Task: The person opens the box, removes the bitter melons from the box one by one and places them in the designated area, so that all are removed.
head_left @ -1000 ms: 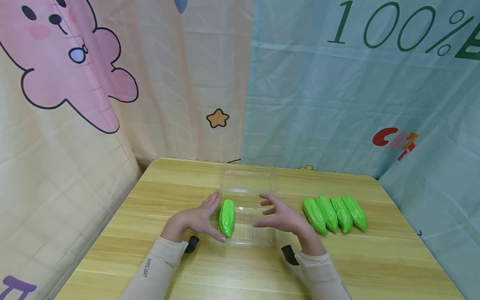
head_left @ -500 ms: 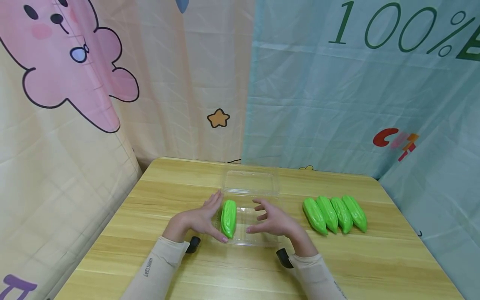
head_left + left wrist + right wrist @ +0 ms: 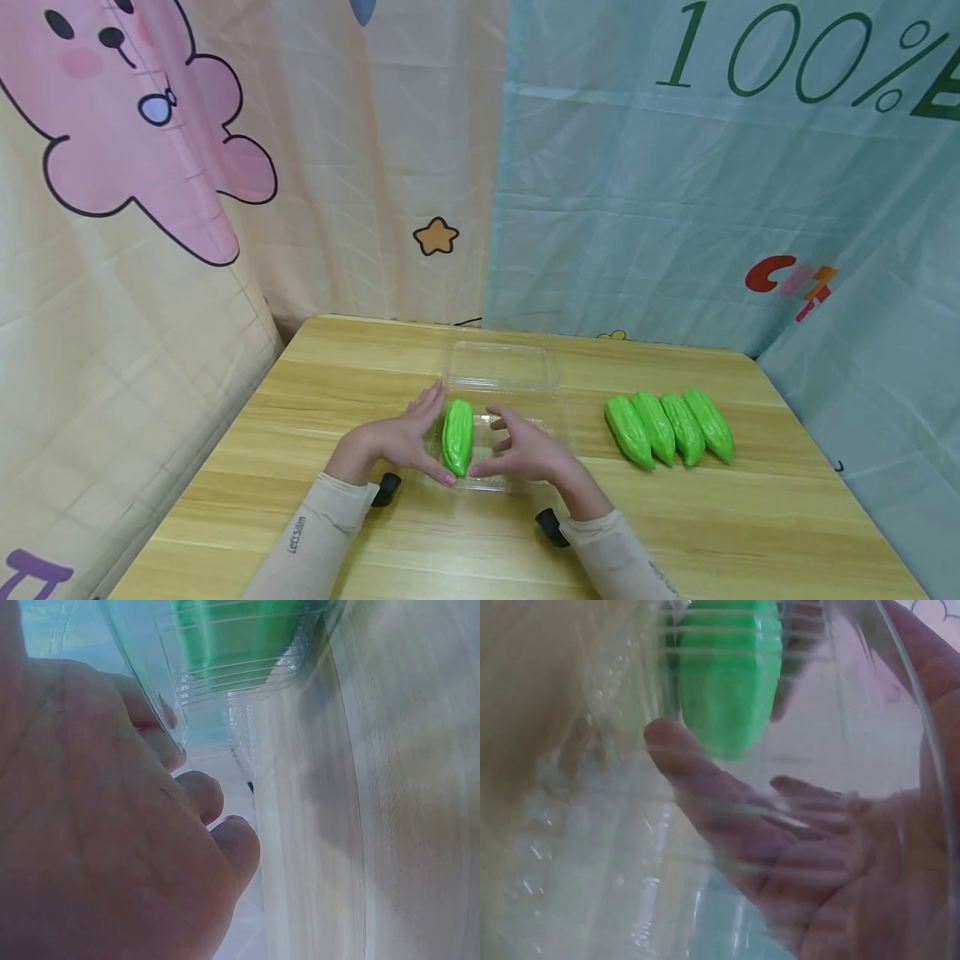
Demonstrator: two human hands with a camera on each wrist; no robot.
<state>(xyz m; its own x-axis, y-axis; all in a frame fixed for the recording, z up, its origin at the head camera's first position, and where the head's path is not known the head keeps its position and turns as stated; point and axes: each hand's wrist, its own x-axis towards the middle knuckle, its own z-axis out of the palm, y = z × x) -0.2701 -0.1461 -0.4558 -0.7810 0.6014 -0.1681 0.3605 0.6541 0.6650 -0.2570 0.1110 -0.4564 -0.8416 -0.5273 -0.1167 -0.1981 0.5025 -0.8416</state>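
Note:
A clear plastic clamshell box [image 3: 491, 487] lies with its hinged lid [image 3: 498, 364] folded back. In its left side rests one bright green, ridged toy bitter melon [image 3: 457, 437], which shows through the ribbed wall in both wrist views. My left hand [image 3: 402, 438] lies along the box's left edge, thumb near the front corner and fingers extended toward the hinge. The left wrist view has its fingertips [image 3: 173, 755] at the clear rim. Over the box's right part, my right hand [image 3: 528, 452] has thumb and fingers spread apart, close to the melon, holding nothing.
Several more green bitter melons [image 3: 669, 429] lie side by side on the wooden table [image 3: 330, 367], right of the box. Printed curtains [image 3: 637, 208] hang behind the table and at both sides. A dark wrist mount [image 3: 552, 527] sits below each hand.
My right hand has moved left across the box toward the melon, fingers still spread. My left hand stays at the box's left edge. The row of melons has not moved.

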